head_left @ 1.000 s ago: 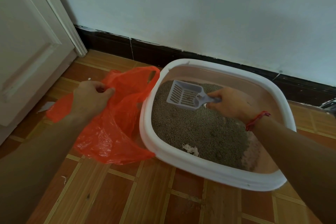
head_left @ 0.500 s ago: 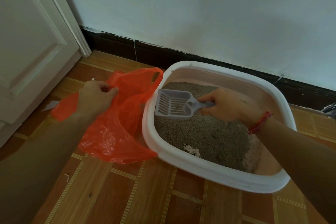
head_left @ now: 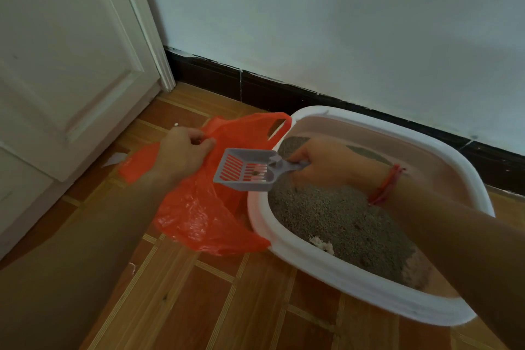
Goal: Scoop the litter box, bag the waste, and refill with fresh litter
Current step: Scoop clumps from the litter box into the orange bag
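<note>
Head view: left hand (head_left: 181, 155) pinches bag (head_left: 199, 216), right hand (head_left: 326, 162) grips scoop (head_left: 244, 170); waste (head_left: 257, 174) beyond our grip may spill if bag sags.

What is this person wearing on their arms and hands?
Both forearms are bare, with no sleeves in view. Neither the left hand nor the right hand wears a glove. The only item is a thin red cord bracelet around the right wrist.
</note>
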The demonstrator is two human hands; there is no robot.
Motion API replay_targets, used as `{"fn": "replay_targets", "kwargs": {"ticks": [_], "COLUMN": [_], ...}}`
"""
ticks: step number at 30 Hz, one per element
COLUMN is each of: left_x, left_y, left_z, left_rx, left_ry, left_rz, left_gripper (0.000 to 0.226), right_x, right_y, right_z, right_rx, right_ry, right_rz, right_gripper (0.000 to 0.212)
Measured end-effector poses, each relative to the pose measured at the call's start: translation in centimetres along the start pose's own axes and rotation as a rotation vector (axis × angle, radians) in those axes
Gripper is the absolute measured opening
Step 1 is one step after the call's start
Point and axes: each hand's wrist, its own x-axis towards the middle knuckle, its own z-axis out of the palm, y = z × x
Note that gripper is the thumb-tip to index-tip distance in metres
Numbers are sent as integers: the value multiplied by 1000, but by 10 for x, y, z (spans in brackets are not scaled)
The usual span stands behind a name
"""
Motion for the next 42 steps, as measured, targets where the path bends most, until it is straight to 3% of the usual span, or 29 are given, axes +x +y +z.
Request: {"fn": "replay_targets", "kwargs": {"ticks": [6,13,20,27,32,36,42], "left_x": [-2,-4,-9,-8,-6,-7,-14], "left_y": [-4,-1,-8,-11,-10,-8,-4], "left_z": [-9,-16,-19,-16,-11,-8,2], "left_rx": [-122,-193,-212,-219,-191,-171,-78], "left_ry": [-16,-27,14,17,70,80,66], "left_rz": [-64,-95,-81,-108,-89,-77,-40], "left_gripper": [21,22,18,16,18,22,28], "right_x": [24,35,40,34,20,-1,-37], "right_y": [-34,-103,-119,-94,-68,-35,25], "right_z": [4,18,36,28,18,10,-16], "right_rx": [-292,-443,-595,-522,-483,-540,-263], "right_ry": [40,104,231,210,40,20,28], "right_rz": [55,-122,-199,-142,-96,-64,95], "right_gripper": [23,15,33,5,15,31,14]}}
